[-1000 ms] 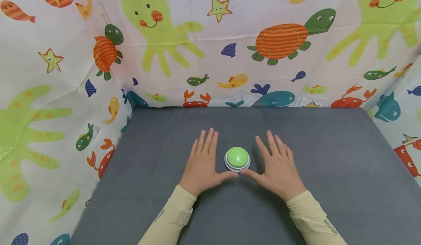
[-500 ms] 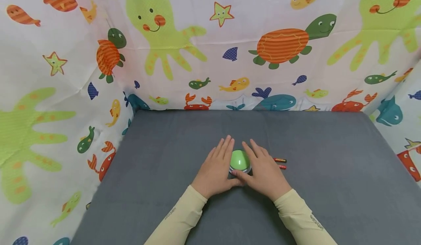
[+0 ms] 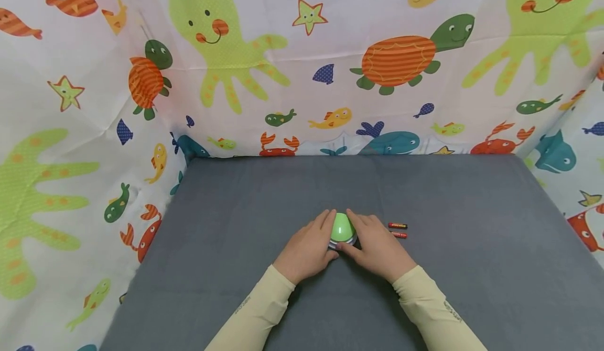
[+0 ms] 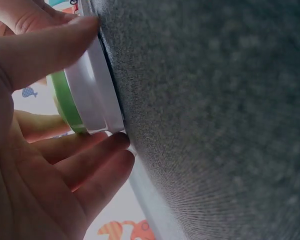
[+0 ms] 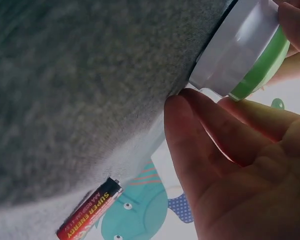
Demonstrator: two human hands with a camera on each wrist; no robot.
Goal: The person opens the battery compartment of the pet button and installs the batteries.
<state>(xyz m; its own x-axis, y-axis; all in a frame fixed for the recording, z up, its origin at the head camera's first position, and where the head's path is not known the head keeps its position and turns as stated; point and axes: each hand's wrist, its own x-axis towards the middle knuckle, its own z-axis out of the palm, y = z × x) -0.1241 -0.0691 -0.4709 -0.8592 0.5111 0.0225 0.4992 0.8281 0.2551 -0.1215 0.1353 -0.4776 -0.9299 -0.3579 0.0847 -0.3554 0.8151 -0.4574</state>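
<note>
A round push button (image 3: 342,228) with a domed green top and a white base sits on the grey tabletop. My left hand (image 3: 304,250) grips it from the left, fingers curved along its side. From the right, my right hand (image 3: 381,246) grips the opposite side, its thumb across the front of the base. In the left wrist view, a thumb lies over the white base (image 4: 92,85) while fingertips reach its lower edge. The right wrist view has fingertips (image 5: 177,102) right at the base's edge, close to the cloth.
Two small AAA batteries, a black-and-red one (image 3: 398,226) and a red one (image 3: 399,234), lie just right of my right hand. The grey cloth table (image 3: 264,183) ends at a back curtain (image 3: 321,52) printed with sea animals, which also hangs at both sides.
Both hands have come inward from either side of the push button and closed around it. The two batteries, hidden at first by my right hand, now show.
</note>
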